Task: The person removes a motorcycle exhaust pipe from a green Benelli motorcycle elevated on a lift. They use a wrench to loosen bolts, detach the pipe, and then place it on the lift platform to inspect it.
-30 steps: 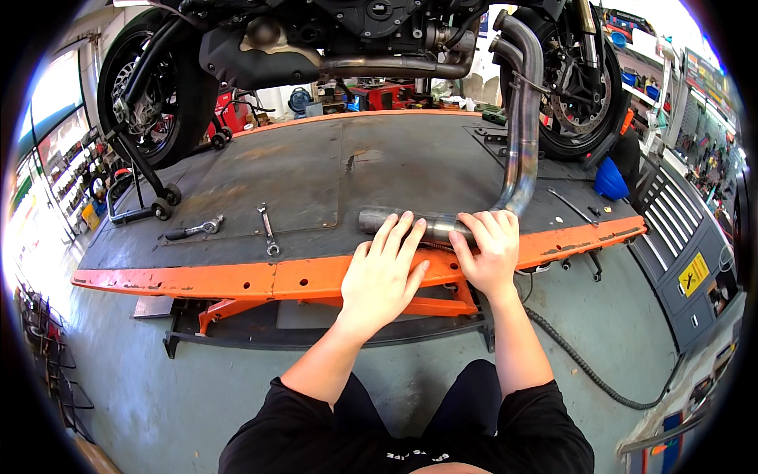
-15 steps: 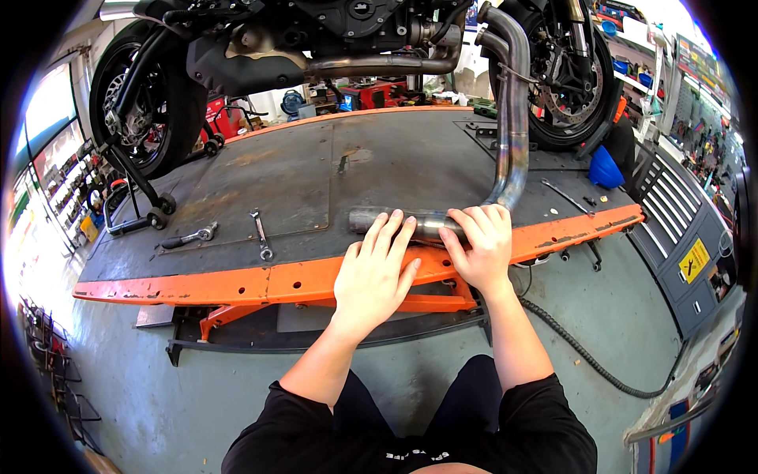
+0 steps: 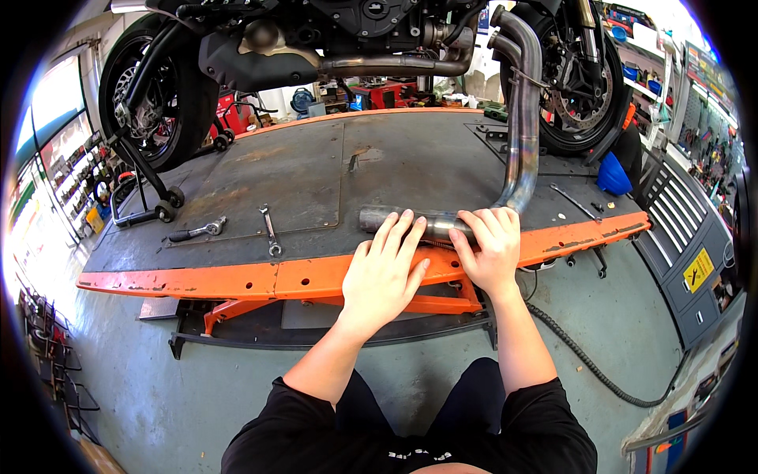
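Note:
A bent metal exhaust header pipe (image 3: 525,118) with heat-tinted colours stands at the front edge of the lift table (image 3: 276,174). Its twin tubes rise at the right, and its single lower end lies along the table edge, pointing left. My left hand (image 3: 377,276) rests on that lower section with fingers spread, nearly straight, and thumb apart. Near the bend, my right hand (image 3: 491,249) curls its fingers over the pipe, thumb on the near side. The pipe's underside is hidden. Behind it stands a motorcycle (image 3: 371,24) with another exhaust pipe (image 3: 379,65) running beneath its engine.
A ratchet (image 3: 201,229) and a combination wrench (image 3: 271,231) lie left of my hands, another wrench (image 3: 575,202) to the right. A paddock stand (image 3: 142,186) holds the rear wheel. A blue funnel (image 3: 613,174), grey cabinet (image 3: 671,237) and floor hose (image 3: 584,359) are at the right.
The whole scene sits slightly farther right in the picture, as my view has shifted a little. Both hands keep their places on the pipe.

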Demonstrator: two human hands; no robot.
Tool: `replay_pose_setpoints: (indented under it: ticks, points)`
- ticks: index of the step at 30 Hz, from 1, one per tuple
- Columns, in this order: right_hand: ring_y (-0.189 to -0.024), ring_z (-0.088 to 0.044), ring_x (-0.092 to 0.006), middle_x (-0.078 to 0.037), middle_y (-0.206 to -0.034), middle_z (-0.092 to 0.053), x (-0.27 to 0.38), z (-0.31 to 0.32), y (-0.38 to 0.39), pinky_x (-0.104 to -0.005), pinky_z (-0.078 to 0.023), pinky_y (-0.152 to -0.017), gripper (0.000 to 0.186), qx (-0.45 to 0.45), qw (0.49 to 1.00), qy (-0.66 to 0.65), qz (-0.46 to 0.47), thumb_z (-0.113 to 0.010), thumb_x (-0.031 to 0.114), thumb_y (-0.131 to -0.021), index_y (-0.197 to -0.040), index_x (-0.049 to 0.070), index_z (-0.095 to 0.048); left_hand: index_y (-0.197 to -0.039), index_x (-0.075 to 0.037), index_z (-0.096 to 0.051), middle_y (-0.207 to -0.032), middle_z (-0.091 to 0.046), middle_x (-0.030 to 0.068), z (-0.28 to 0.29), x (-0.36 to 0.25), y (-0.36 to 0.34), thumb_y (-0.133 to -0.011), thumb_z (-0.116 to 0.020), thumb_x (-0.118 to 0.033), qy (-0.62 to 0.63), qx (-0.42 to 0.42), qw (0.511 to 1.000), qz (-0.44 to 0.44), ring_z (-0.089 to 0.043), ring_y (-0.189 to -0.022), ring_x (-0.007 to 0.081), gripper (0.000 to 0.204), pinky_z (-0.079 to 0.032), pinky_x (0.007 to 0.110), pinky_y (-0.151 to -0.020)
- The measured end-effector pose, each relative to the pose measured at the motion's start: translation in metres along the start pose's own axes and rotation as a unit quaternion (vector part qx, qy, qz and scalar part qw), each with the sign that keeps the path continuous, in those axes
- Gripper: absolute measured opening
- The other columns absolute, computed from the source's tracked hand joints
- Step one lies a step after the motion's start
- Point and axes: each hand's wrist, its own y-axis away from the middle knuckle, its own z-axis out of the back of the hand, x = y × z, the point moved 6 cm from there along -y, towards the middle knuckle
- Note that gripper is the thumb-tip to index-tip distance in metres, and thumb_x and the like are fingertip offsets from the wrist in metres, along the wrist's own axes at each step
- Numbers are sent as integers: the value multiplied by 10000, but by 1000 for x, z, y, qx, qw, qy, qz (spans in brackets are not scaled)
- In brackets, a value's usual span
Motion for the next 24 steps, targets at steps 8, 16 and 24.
replay_pose_setpoints:
  ticks: [8, 16, 24]
  points:
    - [-833, -630, -268, -64, -891, -700, 1, 0, 0, -429, -460, -884, 261, -3, 1000, 2, 3, -815, 224, -849, -998, 21, -748, -1544, -88, -529, -1560, -546, 118, 2, 0, 0, -1002, -679, -330, -4, -8, 1000, -3, -514, -1455, 273, 612, -486, 403, -1059]
    - [-839, -626, -267, -62, -898, -701, 1, 0, 2, -426, -462, -876, 254, 1, 1000, 2, 3, -813, 223, -853, -991, 22, -744, -1553, -95, -516, -1573, -534, 112, 0, -1, 2, -1000, -678, -329, -3, 8, 1000, 6, -503, -1467, 272, 621, -481, 408, -1066]
    - [-846, -624, -266, -57, -899, -700, 0, -2, 0, -423, -462, -876, 259, 1, 1000, 8, 3, -817, 221, -847, -994, 20, -745, -1549, -102, -518, -1584, -525, 106, 1, 1, 0, -1014, -668, -328, 9, 10, 1000, 9, -494, -1476, 269, 600, -478, 411, -1065]
